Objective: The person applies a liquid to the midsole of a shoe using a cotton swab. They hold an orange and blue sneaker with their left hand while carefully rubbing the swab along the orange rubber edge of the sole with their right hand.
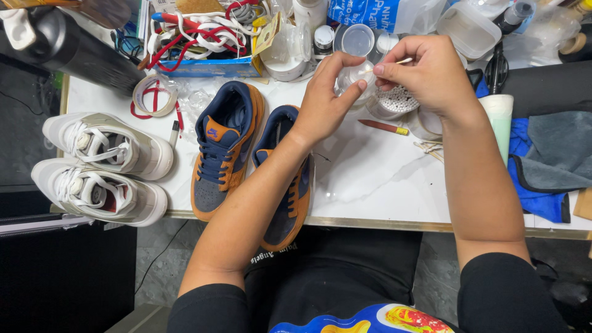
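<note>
**A thin swab stick and a small clear cup, held above the worktop**

My right hand pinches a cotton swab between thumb and fingertips, the stick pointing left toward my other hand. It looks like something that weighs next to nothing, stiff enough to guide but easy to snap if I squeeze or lever it, so I judge the best hold is near the middle of the stick, light pressure only.

My left hand curls around a small clear cup, thumb and fingers closed on its sides. It looks like thin plastic, smooth and probably a little slippery, likely to flex if gripped hard; holding it round the wall seems right.

Both are above the white worktop, just over an open tub of swabs. The swab is pale with a slim, light stick. A navy and orange pair of sneakers lies to the left.
</note>
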